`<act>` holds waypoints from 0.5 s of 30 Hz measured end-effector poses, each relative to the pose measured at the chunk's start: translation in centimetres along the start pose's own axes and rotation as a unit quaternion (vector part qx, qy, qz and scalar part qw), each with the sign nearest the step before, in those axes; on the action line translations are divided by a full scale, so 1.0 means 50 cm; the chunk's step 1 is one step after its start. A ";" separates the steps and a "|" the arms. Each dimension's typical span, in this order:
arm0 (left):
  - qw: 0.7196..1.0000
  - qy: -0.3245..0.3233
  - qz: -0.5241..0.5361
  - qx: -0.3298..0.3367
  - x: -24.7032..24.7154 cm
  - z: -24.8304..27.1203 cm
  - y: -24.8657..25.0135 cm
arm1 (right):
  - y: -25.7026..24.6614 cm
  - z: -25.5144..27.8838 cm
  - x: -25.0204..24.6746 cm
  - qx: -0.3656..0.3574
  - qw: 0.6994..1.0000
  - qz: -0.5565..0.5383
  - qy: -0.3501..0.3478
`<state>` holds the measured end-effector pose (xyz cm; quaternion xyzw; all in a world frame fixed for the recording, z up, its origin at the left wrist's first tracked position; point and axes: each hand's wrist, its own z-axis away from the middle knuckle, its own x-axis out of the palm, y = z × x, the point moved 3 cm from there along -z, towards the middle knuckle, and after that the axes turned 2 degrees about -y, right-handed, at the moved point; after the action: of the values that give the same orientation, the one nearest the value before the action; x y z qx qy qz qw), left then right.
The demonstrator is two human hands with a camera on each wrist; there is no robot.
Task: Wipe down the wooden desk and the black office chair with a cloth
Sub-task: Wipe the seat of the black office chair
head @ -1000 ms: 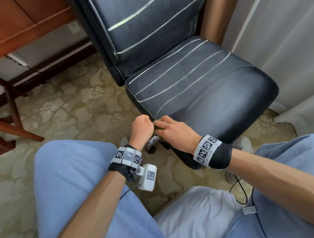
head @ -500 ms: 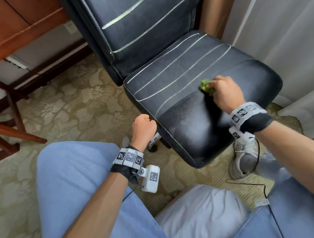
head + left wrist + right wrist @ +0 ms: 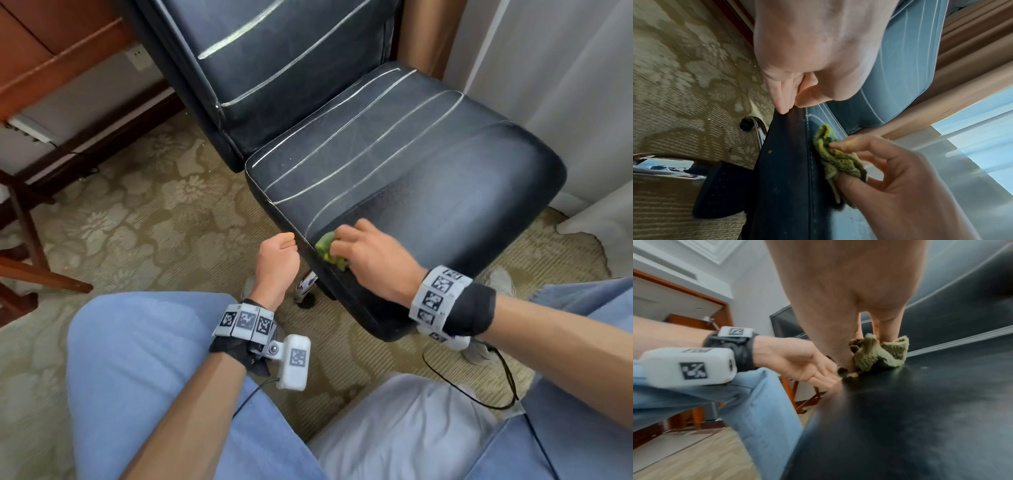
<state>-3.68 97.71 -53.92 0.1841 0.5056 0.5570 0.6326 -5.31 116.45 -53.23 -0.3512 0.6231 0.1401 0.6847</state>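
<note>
Your right hand has the green cloth bunched up in its fingers, pressed onto the near-left corner of the chair seat. Grip here is clenched round the cloth, thumb under the wad and fingers over it, as the left wrist view shows. Balling it up likely gives more pressure on a small patch than a flat cloth would.

Your left hand sits at the seat's left edge, just beside the cloth. Fingers are curled, and the left wrist view shows the thumb and fingertips pinching the seat rim — probably bracing so the chair on its wheels doesn't roll or swivel under the rubbing.

Cloth has no clean long axis in the head view; in the left wrist view the wad runs roughly along the seat's side seam, loose end pointing toward the backrest. The seat's long axis runs from the backrest out toward you, white stripes running across it.

The wooden table is up at the top left, well apart from both hands — nothing touching it.
</note>
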 end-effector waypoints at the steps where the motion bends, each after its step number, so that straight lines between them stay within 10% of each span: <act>1: 1.000 -0.004 -0.006 -0.001 0.001 -0.001 -0.001 | -0.020 0.002 0.006 -0.024 1.000 -0.004 -0.009; 15: 0.989 -0.032 0.143 -0.026 -0.016 -0.008 -0.027 | -0.070 -0.112 -0.006 -0.020 0.999 0.027 -0.038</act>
<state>-3.23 96.45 -54.83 0.2559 0.4392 0.6483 0.5668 -7.42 110.35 -51.74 -0.3426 0.6028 0.1839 0.6968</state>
